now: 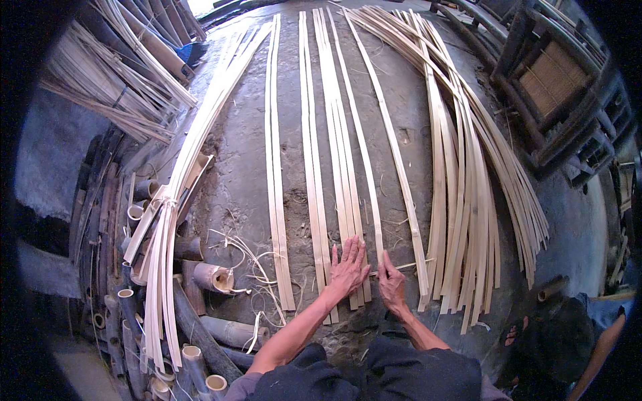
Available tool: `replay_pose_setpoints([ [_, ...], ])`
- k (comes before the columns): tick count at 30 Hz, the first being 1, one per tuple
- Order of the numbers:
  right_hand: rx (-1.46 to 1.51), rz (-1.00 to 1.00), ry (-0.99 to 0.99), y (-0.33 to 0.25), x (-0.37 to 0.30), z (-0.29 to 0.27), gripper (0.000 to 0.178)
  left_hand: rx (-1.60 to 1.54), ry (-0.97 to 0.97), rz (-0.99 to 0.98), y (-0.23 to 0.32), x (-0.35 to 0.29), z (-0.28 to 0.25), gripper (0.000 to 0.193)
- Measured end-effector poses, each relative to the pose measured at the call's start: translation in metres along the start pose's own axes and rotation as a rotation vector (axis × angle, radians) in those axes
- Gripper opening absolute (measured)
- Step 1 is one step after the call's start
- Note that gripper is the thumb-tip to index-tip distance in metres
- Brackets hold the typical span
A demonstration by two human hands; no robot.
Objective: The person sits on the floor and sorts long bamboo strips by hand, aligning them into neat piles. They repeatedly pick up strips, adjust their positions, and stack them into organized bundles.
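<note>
Long pale bamboo strips lie lengthwise on the dark floor before me. My left hand (349,267) rests flat, fingers spread, over the near ends of a group of strips (339,147) placed side by side. Just to its right, my right hand (392,286) pinches the near end of a single bamboo strip (366,170), between that group and another lone strip (392,134) farther right. Left of my hands runs a narrower row of strips (308,147), and beyond it a separate pair (271,147).
A large fanned pile of strips (458,187) spreads on the right, and a tied bundle (200,147) on the left. Cut bamboo tubes (214,277) and thin shavings (251,257) litter the near left. A bamboo chair (552,73) stands far right. Another person's arm (605,351) shows lower right.
</note>
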State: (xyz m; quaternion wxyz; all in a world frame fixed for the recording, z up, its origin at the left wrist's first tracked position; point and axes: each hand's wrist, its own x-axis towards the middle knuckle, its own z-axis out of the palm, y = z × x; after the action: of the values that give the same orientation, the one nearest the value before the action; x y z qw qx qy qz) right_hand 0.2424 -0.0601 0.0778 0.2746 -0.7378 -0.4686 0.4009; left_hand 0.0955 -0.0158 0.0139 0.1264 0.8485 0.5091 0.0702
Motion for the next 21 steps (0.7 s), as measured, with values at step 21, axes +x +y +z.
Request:
replay_pose_setpoints([
  [21,0.099,-0.531,0.222,-0.020,-0.018,0.014,0.050,-0.283,0.260,-0.082,-0.008,0.008,-0.003,0.060],
])
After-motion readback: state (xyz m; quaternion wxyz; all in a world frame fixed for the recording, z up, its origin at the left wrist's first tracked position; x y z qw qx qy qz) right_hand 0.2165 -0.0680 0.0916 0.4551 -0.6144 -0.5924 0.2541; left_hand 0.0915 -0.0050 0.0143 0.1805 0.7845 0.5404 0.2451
